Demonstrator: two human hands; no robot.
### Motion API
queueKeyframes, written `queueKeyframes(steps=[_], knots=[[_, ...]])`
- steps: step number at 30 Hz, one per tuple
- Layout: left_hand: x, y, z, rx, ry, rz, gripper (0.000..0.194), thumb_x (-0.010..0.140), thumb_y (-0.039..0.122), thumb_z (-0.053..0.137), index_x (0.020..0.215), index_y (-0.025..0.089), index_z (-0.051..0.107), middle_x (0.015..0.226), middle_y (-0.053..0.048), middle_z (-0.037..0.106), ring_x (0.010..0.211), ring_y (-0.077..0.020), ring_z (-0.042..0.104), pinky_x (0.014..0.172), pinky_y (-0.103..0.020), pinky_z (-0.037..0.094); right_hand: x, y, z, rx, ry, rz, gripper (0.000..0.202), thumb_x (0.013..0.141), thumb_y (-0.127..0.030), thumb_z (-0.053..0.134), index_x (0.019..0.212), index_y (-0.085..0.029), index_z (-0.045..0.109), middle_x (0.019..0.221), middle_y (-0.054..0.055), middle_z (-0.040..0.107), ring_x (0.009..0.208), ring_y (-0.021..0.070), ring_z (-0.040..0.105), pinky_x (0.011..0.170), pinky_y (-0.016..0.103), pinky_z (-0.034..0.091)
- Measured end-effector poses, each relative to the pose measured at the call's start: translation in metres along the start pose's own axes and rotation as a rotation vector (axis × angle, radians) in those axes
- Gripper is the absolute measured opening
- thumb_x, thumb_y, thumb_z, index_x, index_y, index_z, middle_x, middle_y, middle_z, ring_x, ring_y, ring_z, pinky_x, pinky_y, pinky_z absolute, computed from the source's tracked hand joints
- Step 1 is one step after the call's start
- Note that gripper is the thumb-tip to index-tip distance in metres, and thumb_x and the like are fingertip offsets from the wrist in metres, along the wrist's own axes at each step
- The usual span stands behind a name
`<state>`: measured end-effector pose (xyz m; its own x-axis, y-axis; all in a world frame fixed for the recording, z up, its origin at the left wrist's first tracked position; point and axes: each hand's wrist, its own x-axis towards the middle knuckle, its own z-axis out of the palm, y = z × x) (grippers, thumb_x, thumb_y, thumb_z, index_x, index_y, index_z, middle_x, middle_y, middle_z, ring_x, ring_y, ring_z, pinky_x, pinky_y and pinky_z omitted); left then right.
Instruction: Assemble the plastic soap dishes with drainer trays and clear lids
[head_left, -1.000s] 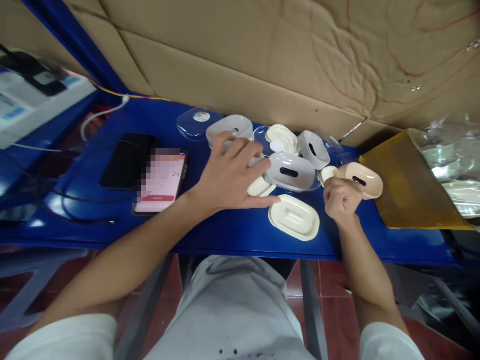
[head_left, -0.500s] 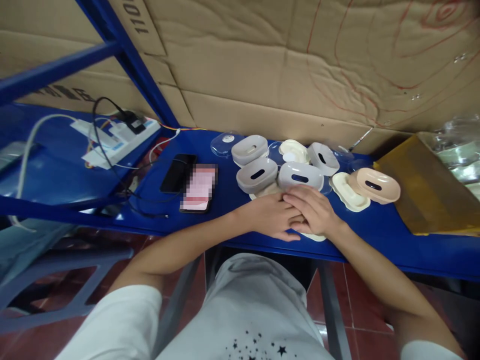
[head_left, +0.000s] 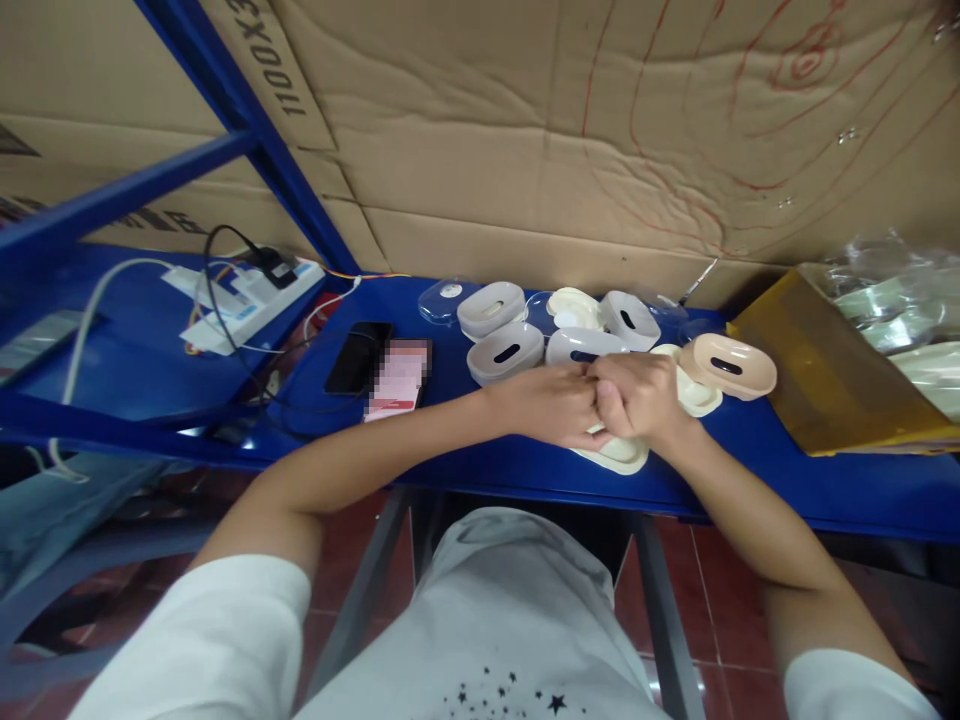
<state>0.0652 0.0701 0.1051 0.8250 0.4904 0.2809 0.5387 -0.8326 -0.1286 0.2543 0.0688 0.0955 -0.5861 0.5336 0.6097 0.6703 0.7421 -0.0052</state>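
My left hand (head_left: 551, 405) and my right hand (head_left: 641, 395) are clasped together over the front of the blue table. The right hand's fingers wrap round the left hand's fingers, which are mostly hidden. Under them lies a cream oval tray (head_left: 619, 455), partly covered. Just behind the hands stand glossy grey oval dishes with slots, one at the left (head_left: 486, 360) and one in the middle (head_left: 574, 340). A peach oval dish (head_left: 750, 372) sits to the right, beside another cream tray (head_left: 701, 400).
Two phones, one dark (head_left: 358, 358) and one lit (head_left: 397, 375), lie left of the dishes. A power strip (head_left: 251, 310) with cables is further left. At the right stands a brown-taped box (head_left: 840, 375) beside clear plastic packaging (head_left: 892, 300). Cardboard (head_left: 480, 130) walls the back.
My right hand has gone from lying over the left hand to closing round its fingers. Both have risen slightly, showing more of the cream tray below. The view has turned slightly.
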Motion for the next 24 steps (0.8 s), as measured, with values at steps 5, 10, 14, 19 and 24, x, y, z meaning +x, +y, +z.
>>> queueKeyframes(steps=[5, 10, 14, 19, 24], knots=[[0.026, -0.039, -0.023, 0.086, -0.024, 0.205, 0.038, 0.105, 0.015, 0.037, 0.109, 0.018, 0.075, 0.116, -0.008, 0.081, 0.113, -0.0230, 0.073, 0.112, -0.040, 0.051, 0.041, 0.031, -0.019, -0.181, -0.093, 0.077, 0.038, 0.099, -0.044, 0.040, 0.077, -0.024, 0.063, 0.069, 0.007, 0.070, 0.065, 0.0218, 0.063, 0.063, 0.036, 0.038], [0.058, -0.075, -0.043, 0.184, -0.034, 0.218, 0.041, 0.090, 0.002, 0.049, 0.116, 0.017, 0.077, 0.131, -0.007, 0.078, 0.140, -0.0298, 0.061, 0.130, -0.052, 0.035, 0.088, 0.054, -0.038, -0.339, -0.179, 0.112, 0.035, 0.102, -0.047, 0.051, 0.093, -0.019, 0.068, 0.084, 0.010, 0.078, 0.083, 0.0235, 0.071, 0.078, 0.035, 0.048], [0.075, -0.086, -0.064, 0.289, -0.040, 0.188, 0.045, 0.090, -0.001, 0.050, 0.125, 0.012, 0.075, 0.148, -0.010, 0.070, 0.156, -0.0363, 0.046, 0.130, -0.067, 0.029, 0.125, 0.064, -0.054, -0.479, -0.199, 0.151, 0.056, 0.110, -0.052, 0.040, 0.102, -0.006, 0.071, 0.096, 0.016, 0.081, 0.099, 0.0267, 0.078, 0.090, 0.038, 0.052], [0.092, -0.087, -0.099, 0.572, -0.073, 0.055, 0.046, 0.104, 0.007, 0.044, 0.145, 0.000, 0.062, 0.162, -0.014, 0.056, 0.160, -0.0374, 0.039, 0.133, -0.063, 0.019, 0.165, 0.078, -0.074, -0.583, -0.218, 0.206, 0.077, 0.110, -0.051, 0.023, 0.101, 0.008, 0.071, 0.108, 0.023, 0.080, 0.116, 0.0314, 0.076, 0.092, 0.042, 0.049], [0.120, -0.098, -0.125, 0.534, -0.011, -0.043, 0.064, 0.103, 0.004, 0.047, 0.166, 0.010, 0.038, 0.177, -0.004, 0.031, 0.168, -0.0249, 0.018, 0.138, -0.049, 0.002, 0.193, 0.098, -0.090, -0.502, -0.053, 0.206, 0.076, 0.108, -0.054, 0.029, 0.079, 0.007, 0.066, 0.118, 0.027, 0.077, 0.126, 0.0407, 0.068, 0.092, 0.050, 0.043]])
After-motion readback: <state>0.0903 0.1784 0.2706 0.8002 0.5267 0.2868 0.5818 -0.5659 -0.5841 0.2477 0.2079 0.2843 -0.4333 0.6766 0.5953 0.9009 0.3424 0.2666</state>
